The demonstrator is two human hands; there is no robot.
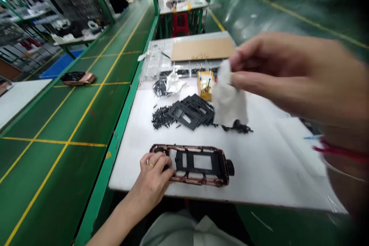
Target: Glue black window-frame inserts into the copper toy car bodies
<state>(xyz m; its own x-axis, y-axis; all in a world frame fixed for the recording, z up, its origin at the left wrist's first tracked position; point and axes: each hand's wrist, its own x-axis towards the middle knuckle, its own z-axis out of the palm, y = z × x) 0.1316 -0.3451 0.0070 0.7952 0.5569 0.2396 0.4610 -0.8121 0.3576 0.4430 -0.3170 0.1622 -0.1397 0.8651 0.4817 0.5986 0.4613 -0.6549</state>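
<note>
A copper-and-black toy car body (201, 180) lies upside down near the table's front edge, its hollow underside facing up. My left hand (155, 175), with a ring on one finger, grips its left end with curled fingers; the fingertips are partly hidden inside the frame. Raised at the right and close to the camera, my right hand (288, 73) pinches a crumpled white cloth (230, 103) between thumb and fingers. The cloth hangs over several flat black plastic plates (190, 111). Left of those plates is a heap of small black parts (163, 117).
A green conveyor belt (95, 123) runs along the left, carrying another copper toy car (77, 78). Toward the table's back are a yellow box (205, 90), a bag of black parts (160, 87) and a cardboard sheet (201, 49). A red stool (180, 24) stands farther off.
</note>
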